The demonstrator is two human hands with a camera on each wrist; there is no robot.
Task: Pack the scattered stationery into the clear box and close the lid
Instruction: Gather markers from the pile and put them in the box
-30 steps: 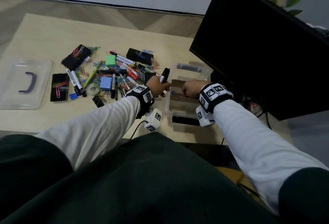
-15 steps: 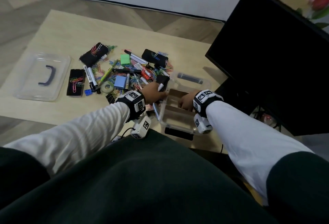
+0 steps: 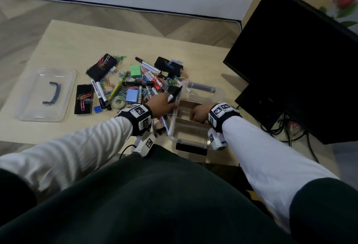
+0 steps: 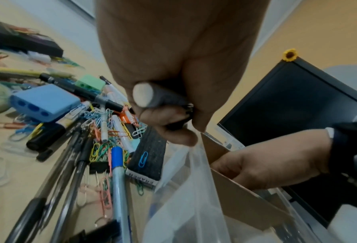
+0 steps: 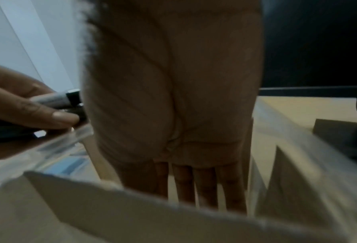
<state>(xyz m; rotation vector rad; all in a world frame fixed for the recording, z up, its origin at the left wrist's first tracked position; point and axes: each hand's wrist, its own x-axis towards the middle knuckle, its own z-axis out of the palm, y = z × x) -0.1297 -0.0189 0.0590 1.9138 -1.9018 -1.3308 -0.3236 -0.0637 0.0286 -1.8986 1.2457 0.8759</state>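
The clear box (image 3: 172, 125) stands at the table's near edge with brown cardboard dividers (image 3: 188, 106) inside. My left hand (image 3: 163, 103) grips a black-capped marker (image 3: 173, 94) right at the box's left rim. The left wrist view shows the marker (image 4: 152, 97) clenched in the left hand (image 4: 173, 65) above the box wall (image 4: 185, 189). My right hand (image 3: 199, 112) reaches down inside the box, and in the right wrist view its straight fingers (image 5: 206, 185) point down between the dividers (image 5: 131, 213), holding nothing. The clear lid (image 3: 46, 94) with a dark handle lies far left.
Left of the box lies a pile of markers, pens and coloured paper clips (image 3: 147, 86), with a blue block (image 3: 132, 95), a green block (image 3: 135, 70), a tape roll (image 3: 118, 102) and black erasers (image 3: 101, 67). A black monitor (image 3: 302, 59) stands close on the right.
My left hand has lowered the marker from above the pile to the box's left rim. My right hand stays inside the box. The head view has tilted.
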